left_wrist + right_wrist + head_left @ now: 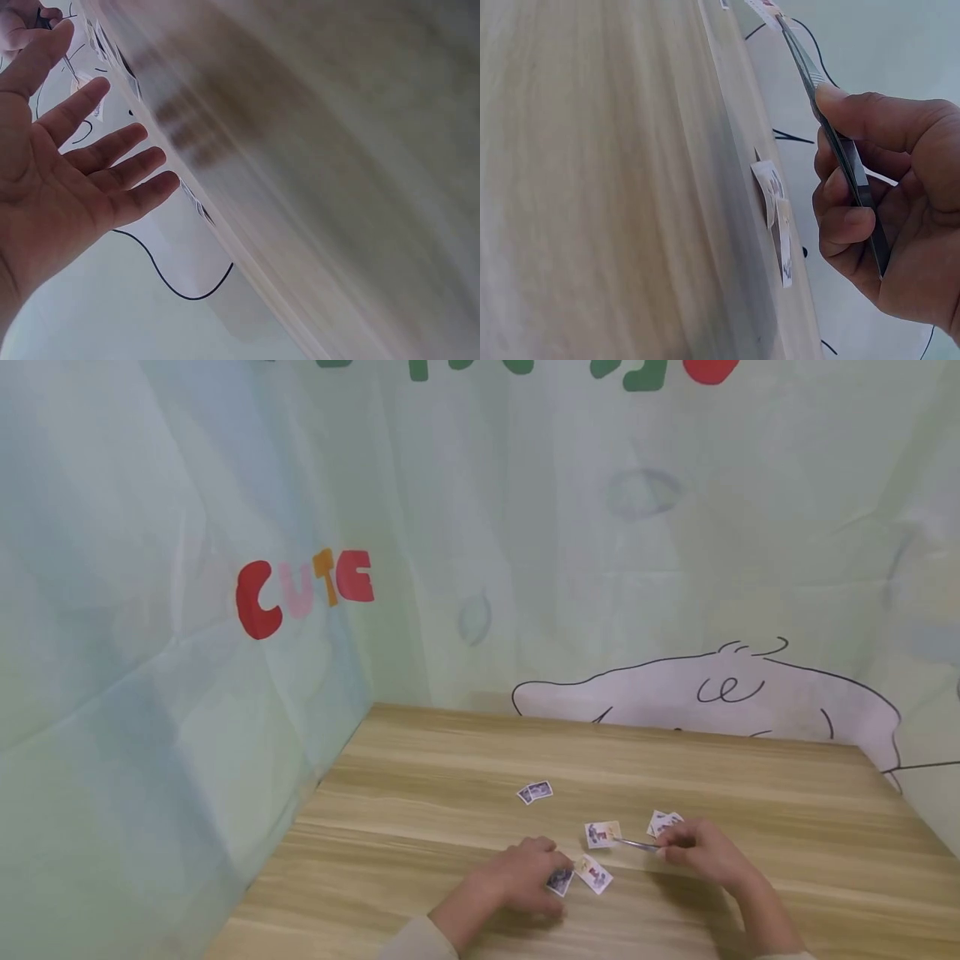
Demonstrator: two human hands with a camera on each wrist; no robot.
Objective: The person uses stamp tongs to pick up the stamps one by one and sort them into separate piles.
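My right hand (708,856) holds slim metal tweezers (637,844), pinched between thumb and fingers in the right wrist view. At the tweezers' tips hangs a small white-bordered, stamp-like picture card (598,835), raised off the table. With its fingers spread, my left hand (525,877) hovers low over the table and holds nothing, as the left wrist view shows. Beside its fingertips lie a dark picture card (560,882), partly hidden by the hand, and a lighter card (597,875).
Two overlapping dark cards (536,792) lie farther back on the wooden table (420,760). A few light cards (662,822) overlap just beyond my right hand. Printed fabric (480,527) hangs behind the table and along its left side.
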